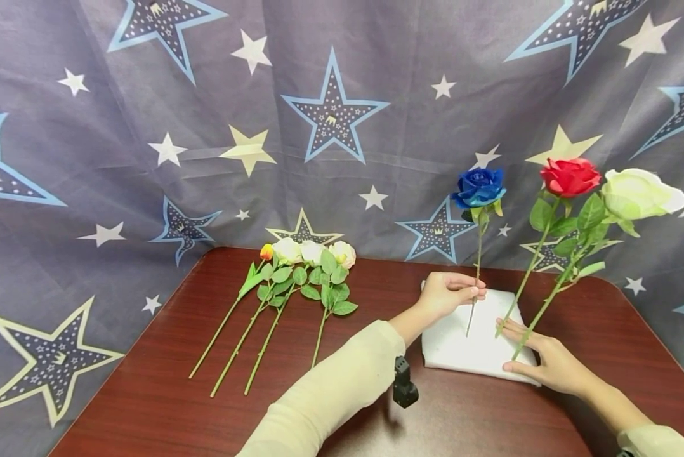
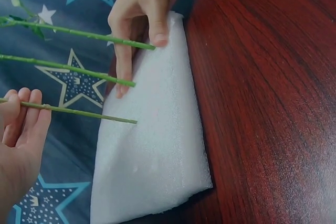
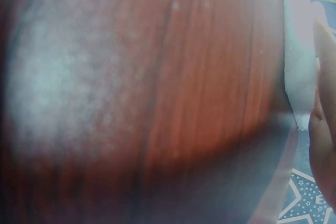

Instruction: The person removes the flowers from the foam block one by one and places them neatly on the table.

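The left grip (image 1: 452, 296) pinched the blue rose (image 1: 479, 188) by its stem, bloom above, lower end meeting the white foam block (image 1: 448, 346). The right grip (image 1: 554, 364), thumb and fingers spread, touched the block.

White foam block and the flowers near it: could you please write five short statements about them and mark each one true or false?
1. The left hand holds the stem of the blue rose. True.
2. Four flowers lie on the table, left of the white foam block. True.
3. The right hand holds the blue rose. False: its thumb rests on the foam block.
4. In the head view, the red rose is between the blue rose and the upright white rose. True.
5. Five stems meet the foam block. False: three do.
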A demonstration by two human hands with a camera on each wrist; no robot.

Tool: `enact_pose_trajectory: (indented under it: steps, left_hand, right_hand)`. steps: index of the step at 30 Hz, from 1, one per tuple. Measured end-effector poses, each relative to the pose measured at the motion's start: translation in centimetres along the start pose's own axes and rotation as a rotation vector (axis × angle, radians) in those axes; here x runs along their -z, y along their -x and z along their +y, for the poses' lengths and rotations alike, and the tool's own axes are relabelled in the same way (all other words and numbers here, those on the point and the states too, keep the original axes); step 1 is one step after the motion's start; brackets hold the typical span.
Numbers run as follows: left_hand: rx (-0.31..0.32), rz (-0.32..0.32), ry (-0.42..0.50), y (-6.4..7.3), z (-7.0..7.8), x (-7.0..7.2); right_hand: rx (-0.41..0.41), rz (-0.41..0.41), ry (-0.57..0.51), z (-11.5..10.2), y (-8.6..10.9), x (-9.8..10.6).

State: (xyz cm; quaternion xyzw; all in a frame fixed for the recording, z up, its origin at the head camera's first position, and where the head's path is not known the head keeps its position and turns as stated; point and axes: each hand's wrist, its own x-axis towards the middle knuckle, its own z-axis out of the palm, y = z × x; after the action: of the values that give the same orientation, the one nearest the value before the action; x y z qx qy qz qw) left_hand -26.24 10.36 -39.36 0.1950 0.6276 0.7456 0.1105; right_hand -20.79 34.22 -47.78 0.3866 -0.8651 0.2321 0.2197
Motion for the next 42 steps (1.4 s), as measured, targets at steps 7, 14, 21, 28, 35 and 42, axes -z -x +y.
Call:
enact_pose_trajectory:
  steps: [7,14,21,28,35,42]
  left_hand:
    - [-0.027,-0.007,-0.052,-0.1,0.1,0.2]
    - [-0.067,0.014,-0.19,-0.2,0.1,0.3]
    - [-0.123,0.038,-0.228,-0.2,0.5,0.4]
    - [-0.18,0.02,-0.199,-0.3,1.0,0.7]
    - [-0.214,0.018,-0.193,-0.2,1.9,1.4]
    - [-0.194,0.054,-0.189,0.0,1.9,1.9]
  right_hand:
    - [-0.003,0.002,0.0,-0.1,0.0,0.0]
    - [-0.008,0.003,-0.004,-0.2,0.0,0.1]
    - [-0.011,-0.002,-0.018,-0.3,0.0,0.1]
    - [0.005,0.005,-0.016,-0.3,-0.1,0.1]
    - [0.005,0.001,-0.019,-0.2,-0.1,0.0]
    - [-0.017,-0.012,-0.003,-0.1,0.0,0.0]
